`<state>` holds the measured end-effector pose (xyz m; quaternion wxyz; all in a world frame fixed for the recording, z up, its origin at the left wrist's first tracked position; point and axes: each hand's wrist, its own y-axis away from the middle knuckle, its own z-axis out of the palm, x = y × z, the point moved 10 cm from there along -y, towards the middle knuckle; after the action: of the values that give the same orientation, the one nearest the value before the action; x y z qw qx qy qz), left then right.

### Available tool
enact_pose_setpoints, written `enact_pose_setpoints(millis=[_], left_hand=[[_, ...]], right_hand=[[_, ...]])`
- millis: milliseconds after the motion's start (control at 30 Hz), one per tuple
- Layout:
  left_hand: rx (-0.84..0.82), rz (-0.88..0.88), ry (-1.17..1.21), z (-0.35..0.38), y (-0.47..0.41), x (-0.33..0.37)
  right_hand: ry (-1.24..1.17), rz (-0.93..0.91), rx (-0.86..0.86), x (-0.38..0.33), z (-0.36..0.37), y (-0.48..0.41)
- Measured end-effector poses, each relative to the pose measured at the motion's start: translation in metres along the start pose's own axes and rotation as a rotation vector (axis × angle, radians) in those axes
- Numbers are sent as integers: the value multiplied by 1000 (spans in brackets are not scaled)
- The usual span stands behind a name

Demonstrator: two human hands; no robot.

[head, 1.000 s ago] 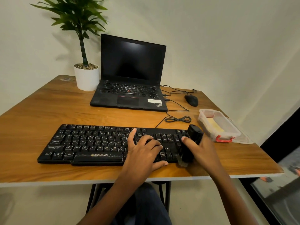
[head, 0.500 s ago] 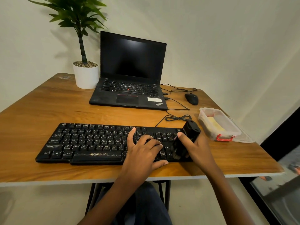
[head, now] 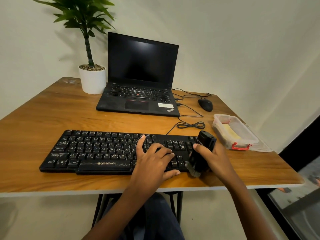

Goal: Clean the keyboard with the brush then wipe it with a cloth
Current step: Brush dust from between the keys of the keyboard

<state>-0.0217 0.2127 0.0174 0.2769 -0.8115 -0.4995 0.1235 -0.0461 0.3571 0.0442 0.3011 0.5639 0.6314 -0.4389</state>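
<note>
step: brushing, I reckon | right hand [head: 216,158] gripping black brush [head: 201,153], bristles down at right end of keyboard [head: 103,149] on the desk [head: 52,110] | left hand [head: 152,163] flat on keys, steadying | next: probably sweep leftward along rows, wiping after

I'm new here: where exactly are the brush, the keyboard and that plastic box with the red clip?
brush [head: 199,160]: head view, on its black body above the bristles.
keyboard [head: 97,149]: head view, on the letter keys.
plastic box [head: 220,135]: head view, on its clear long side wall.

The wooden table [head: 43,118] carries keyboard [head: 97,151], laptop [head: 138,101], potted plant [head: 92,80], mouse [head: 205,104], coiled cable [head: 190,125] and plastic box [head: 242,135].
</note>
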Motion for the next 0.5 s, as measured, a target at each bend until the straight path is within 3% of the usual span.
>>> enact_pose_setpoints(millis=[167,367,500], left_hand=[[-7,-4,4,1,0,-1],[1,-7,11,0,0,-1],[7,-9,12,-1,1,-1]], right_hand=[[140,-53,88,-5,-4,-6],[-43,19,-10,1,2,3],[13,3,70,-1,-9,-4]])
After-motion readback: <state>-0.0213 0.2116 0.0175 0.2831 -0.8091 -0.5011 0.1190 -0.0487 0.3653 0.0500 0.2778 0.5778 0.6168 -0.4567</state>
